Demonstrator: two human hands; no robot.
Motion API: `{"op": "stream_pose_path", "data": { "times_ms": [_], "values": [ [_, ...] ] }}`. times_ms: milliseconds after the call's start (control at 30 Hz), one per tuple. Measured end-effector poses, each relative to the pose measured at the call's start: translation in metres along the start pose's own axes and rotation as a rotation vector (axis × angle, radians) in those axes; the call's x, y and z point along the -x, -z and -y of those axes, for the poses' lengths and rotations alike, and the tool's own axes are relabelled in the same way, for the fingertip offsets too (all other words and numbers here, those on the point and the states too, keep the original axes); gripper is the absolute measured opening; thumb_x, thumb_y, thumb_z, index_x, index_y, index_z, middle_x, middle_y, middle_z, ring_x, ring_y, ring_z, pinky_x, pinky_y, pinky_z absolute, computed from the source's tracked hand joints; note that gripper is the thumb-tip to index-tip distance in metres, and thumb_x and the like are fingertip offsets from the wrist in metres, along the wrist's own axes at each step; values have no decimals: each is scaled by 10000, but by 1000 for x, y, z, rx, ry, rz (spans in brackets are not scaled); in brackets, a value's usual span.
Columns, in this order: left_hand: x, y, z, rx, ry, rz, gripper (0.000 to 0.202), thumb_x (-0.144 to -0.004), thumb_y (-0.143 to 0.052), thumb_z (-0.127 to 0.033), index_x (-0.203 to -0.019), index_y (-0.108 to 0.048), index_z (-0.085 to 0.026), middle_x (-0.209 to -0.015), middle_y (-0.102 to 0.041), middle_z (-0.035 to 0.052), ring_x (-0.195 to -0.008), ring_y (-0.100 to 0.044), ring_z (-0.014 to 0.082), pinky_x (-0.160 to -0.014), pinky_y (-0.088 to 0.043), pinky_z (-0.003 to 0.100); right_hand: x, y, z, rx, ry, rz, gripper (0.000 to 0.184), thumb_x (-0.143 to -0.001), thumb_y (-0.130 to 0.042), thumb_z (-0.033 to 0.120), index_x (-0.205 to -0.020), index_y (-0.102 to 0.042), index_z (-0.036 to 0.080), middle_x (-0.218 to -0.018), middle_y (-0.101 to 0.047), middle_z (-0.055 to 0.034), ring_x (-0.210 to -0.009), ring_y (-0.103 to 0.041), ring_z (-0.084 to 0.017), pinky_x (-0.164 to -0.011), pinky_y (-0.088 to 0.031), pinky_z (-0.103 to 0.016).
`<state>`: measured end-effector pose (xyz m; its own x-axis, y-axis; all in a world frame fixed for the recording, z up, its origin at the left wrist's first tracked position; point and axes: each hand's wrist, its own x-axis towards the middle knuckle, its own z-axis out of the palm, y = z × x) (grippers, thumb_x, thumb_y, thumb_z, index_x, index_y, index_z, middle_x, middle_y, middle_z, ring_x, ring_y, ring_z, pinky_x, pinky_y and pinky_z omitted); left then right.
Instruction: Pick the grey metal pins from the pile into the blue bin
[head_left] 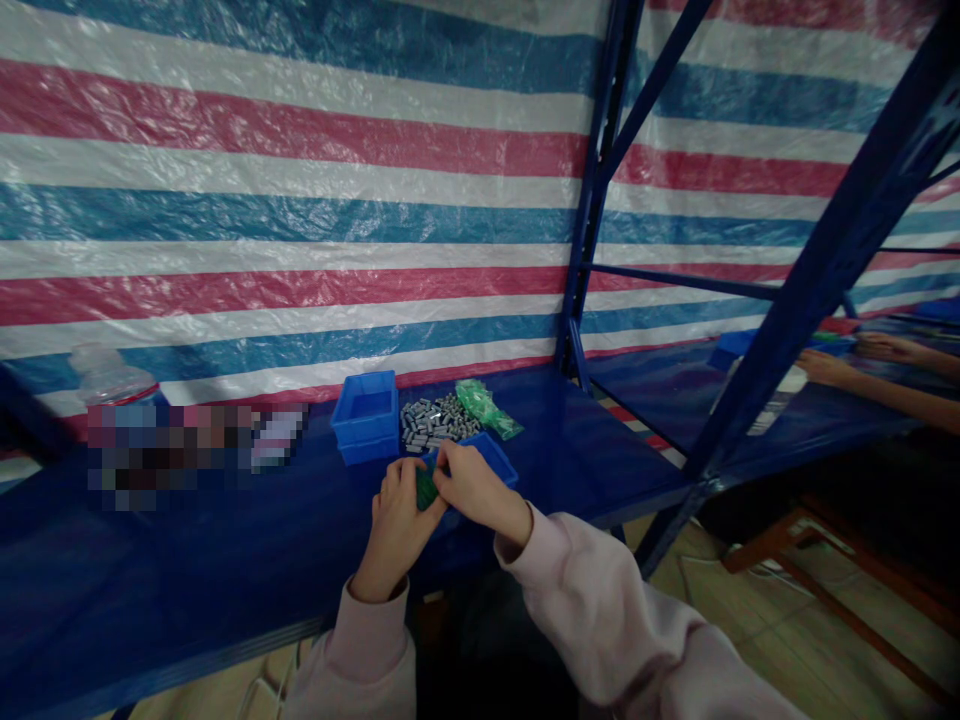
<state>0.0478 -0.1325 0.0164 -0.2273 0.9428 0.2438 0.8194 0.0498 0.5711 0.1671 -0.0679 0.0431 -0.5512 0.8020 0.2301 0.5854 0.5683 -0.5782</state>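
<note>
My left hand and my right hand meet over the near side of the table. Between them is a small dark green thing, partly covered by my fingers; its kind cannot be made out. My left fingers curl round its left side, while the right thumb and fingertips pinch at its upper right. Just beyond my hands lies a blue plastic tray, partly hidden by the right hand. Behind it is a heap of small silvery metal cylinders, with a crumpled green plastic bag at its right.
Stacked blue bins stand left of the metal heap. A clear plastic bottle and blurred-out items are at the far left of the blue table. Blue rack posts rise at the right, beyond which another person's hands work.
</note>
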Motion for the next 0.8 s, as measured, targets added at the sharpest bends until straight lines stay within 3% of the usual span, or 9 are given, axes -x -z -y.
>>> {"op": "stream_pose_path", "data": {
  "times_ms": [333, 433, 667, 733, 800],
  "values": [
    [-2, -1, 4, 62, 12, 8, 527, -745, -571, -405, -1228, -416, -265, -1203, -434, 81, -1135, -456, 291, -928, -385, 452, 1, 9, -1, -123, 129, 88, 126, -776, -457, 109, -801, -574, 151, -774, -632, -25, -679, -551, -108, -607, -377, -204],
    [-4, -2, 6, 54, -6, 23, 505, -745, -573, -410, -1220, -451, -292, -1178, -430, 72, -1120, -467, 288, -931, -393, 446, 2, 15, -1, -138, 183, 130, 151, -763, -457, 96, -853, -563, 155, -797, -636, -19, -690, -566, -108, -620, -398, -203],
    [-4, -2, 0, -25, 6, -8, 290, -739, -547, -339, -1014, -558, -247, -1100, -437, 74, -1057, -494, 281, -904, -416, 434, -8, 47, -11, -365, 184, 509, 373, -799, -488, 161, -1171, -465, 180, -939, -657, -40, -713, -612, -111, -592, -457, -201],
    [-3, -1, -2, -31, 7, -15, 253, -730, -544, -311, -975, -557, -252, -1079, -438, 61, -1036, -501, 263, -904, -412, 420, -20, 60, -20, -375, 155, 414, 360, -812, -443, 136, -1169, -476, 167, -971, -657, -58, -749, -624, -116, -630, -474, -214],
    [-2, 0, -4, -32, 12, -22, 230, -726, -539, -303, -950, -554, -256, -1070, -437, 53, -1023, -501, 253, -902, -408, 411, -34, 71, -35, -255, 132, 160, 327, -781, -432, 83, -1084, -541, 140, -974, -658, -72, -805, -625, -128, -701, -474, -230]
  ]
}}
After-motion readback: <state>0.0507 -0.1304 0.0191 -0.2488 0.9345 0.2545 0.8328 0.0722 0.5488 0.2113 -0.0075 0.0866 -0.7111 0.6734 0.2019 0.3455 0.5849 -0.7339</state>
